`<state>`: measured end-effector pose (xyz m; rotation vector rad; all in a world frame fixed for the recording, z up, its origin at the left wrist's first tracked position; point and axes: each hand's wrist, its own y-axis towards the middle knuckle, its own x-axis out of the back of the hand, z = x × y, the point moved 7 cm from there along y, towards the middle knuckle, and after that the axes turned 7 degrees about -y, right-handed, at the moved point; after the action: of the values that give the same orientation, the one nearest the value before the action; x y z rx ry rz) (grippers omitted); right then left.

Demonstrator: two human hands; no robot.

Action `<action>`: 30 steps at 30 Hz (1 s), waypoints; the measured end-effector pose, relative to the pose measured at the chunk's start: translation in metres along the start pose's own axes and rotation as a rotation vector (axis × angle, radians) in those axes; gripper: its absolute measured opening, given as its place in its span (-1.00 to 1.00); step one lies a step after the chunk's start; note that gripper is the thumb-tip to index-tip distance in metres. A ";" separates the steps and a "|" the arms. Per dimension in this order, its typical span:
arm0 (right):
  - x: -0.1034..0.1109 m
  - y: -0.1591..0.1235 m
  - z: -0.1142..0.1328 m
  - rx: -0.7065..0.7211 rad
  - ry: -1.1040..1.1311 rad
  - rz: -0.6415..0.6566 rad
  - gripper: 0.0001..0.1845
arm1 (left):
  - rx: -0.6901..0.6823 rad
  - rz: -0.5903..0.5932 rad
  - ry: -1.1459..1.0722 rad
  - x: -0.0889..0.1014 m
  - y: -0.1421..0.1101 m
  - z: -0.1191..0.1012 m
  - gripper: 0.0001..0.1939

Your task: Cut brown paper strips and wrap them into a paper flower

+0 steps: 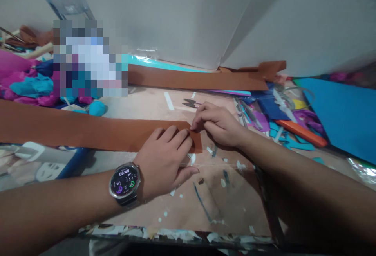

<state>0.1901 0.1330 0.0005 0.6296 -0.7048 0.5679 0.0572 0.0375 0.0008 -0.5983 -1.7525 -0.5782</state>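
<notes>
A long brown felt strip (pixel 73 128) lies across the table from the left edge to the middle. My left hand (pixel 166 156), with a round watch on its wrist, rests flat on the strip's right end, fingers stretched out. My right hand (pixel 219 125) pinches the strip's right end corner with curled fingers, just beside the left fingertips. Small black snips (pixel 191 103) lie on the table just behind my right hand.
A second brown strip (pixel 202 79) lies along the white back wall. Pink and teal paper scraps (pixel 26 83) pile at the left. Blue sheets (pixel 343 115), an orange cutter (pixel 301 132) and purple bits crowd the right. White flecks dot the table (pixel 223 201).
</notes>
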 end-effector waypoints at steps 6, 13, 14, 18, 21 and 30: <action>0.000 0.000 0.001 0.011 -0.033 0.000 -0.66 | -0.003 -0.004 0.009 -0.001 0.000 -0.001 -0.38; 0.004 0.004 0.006 0.140 -0.163 0.028 -0.64 | 0.008 0.016 0.008 -0.001 0.001 -0.001 -0.37; 0.003 0.004 0.008 0.186 -0.171 0.061 -0.59 | 0.009 0.021 0.008 0.000 0.001 -0.001 -0.37; 0.002 0.003 0.008 0.256 -0.145 0.155 -0.48 | 0.008 0.026 0.009 0.001 0.000 -0.001 -0.35; 0.003 0.002 0.008 0.259 -0.128 0.162 -0.53 | 0.017 0.032 0.009 0.000 -0.001 -0.001 -0.34; 0.004 0.004 0.006 0.253 -0.088 0.111 -0.76 | 0.010 -0.006 0.013 -0.003 0.000 0.001 -0.32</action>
<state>0.1873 0.1326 0.0082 0.8583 -0.7601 0.7431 0.0572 0.0374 -0.0020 -0.5812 -1.7443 -0.5754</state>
